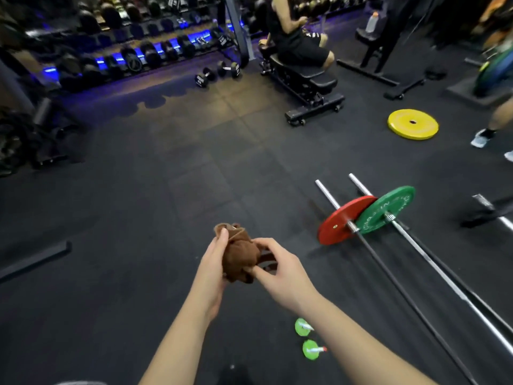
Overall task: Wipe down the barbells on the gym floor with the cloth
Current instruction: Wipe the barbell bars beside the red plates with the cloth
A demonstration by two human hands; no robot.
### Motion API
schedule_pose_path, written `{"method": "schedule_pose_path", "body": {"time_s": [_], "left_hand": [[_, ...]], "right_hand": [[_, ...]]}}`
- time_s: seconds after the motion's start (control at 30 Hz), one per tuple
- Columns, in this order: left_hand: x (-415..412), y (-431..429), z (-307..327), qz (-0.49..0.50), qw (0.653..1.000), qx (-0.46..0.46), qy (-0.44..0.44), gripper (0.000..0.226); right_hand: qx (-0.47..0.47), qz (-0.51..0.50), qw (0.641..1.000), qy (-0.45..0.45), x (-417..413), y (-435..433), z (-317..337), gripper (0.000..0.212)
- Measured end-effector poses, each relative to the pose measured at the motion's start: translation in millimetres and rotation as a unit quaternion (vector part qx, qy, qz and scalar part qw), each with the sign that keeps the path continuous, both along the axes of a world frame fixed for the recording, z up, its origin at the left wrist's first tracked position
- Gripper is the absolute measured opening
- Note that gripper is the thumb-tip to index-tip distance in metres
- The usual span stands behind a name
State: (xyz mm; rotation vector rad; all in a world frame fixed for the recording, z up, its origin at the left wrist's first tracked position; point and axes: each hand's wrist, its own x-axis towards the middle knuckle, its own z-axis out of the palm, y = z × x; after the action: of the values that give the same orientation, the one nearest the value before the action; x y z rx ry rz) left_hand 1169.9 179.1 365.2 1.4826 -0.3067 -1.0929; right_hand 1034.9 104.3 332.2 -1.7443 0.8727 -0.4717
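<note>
A bunched brown cloth is held up in front of me, above the black rubber floor. My left hand grips its left side with the thumb over the top. My right hand pinches its right edge with thumb and fingers. To my right two barbells lie side by side on the floor: a dark-shafted one carrying a red plate, and a silver one carrying a green plate. Both hands are well left of the bars.
A yellow plate lies flat at the back right. Two small green discs lie near my feet. A person sits on a bench ahead, loose dumbbells lie by the rack, and someone's leg and shoe stand at the right edge.
</note>
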Motion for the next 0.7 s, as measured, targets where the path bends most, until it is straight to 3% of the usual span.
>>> {"method": "schedule_pose_path", "body": {"time_s": [0.2,0.43,0.7], "left_hand": [[122.0,-153.1,-11.6,-0.023,0.997,-0.057,-0.042,0.026],[232.7,-339.5,-15.7,-0.192,0.978,-0.039,-0.066,0.016],[219.8,-581.2,-24.6,-0.418,0.904,-0.025,-0.09,0.011]], "right_hand": [[-0.017,-0.069,0.997,-0.035,121.1,-137.1,-4.7,0.049],[0.039,-0.176,0.983,-0.022,212.0,-287.6,-7.9,0.044],[0.07,-0.404,0.912,0.004,201.8,-448.0,-22.5,0.044]]}}
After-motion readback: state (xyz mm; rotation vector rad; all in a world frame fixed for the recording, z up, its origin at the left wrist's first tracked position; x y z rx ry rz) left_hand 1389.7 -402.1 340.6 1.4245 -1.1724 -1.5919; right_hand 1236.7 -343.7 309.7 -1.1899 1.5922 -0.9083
